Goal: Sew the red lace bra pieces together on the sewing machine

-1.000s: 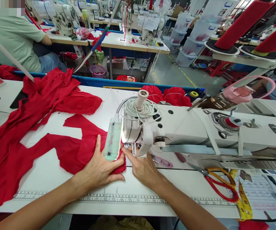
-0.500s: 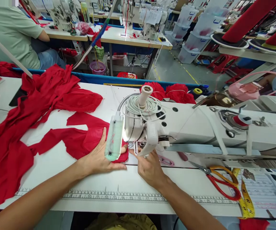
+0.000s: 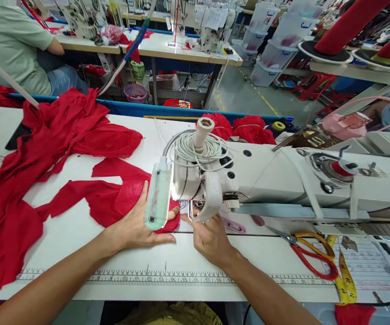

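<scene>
My left hand [image 3: 135, 228] lies spread and flat on a piece of red fabric [image 3: 130, 198], its thumb on the white table. The sewing machine's head [image 3: 188, 180] stands over the fabric's right edge. A clear, pale green lamp-like piece [image 3: 158, 196] hangs in front of my left fingers and hides part of them. On the other side of the needle area is my right hand [image 3: 211, 239], its fingers curled and the index finger reaching to the fabric's edge. The machine's white guard covers some of these fingers, so whatever they pinch is hidden.
A large heap of red fabric [image 3: 55, 135] covers the table's left side. Orange and red-handled scissors [image 3: 313, 255] and a yellow tape measure [image 3: 345, 280] lie at right. Red bundles [image 3: 238, 127] sit behind the machine. A person in a green shirt [image 3: 11, 49] sits beyond.
The whole view has shifted slightly, so things appear a little further left. Both hands keep nearly the same pose at the fabric.
</scene>
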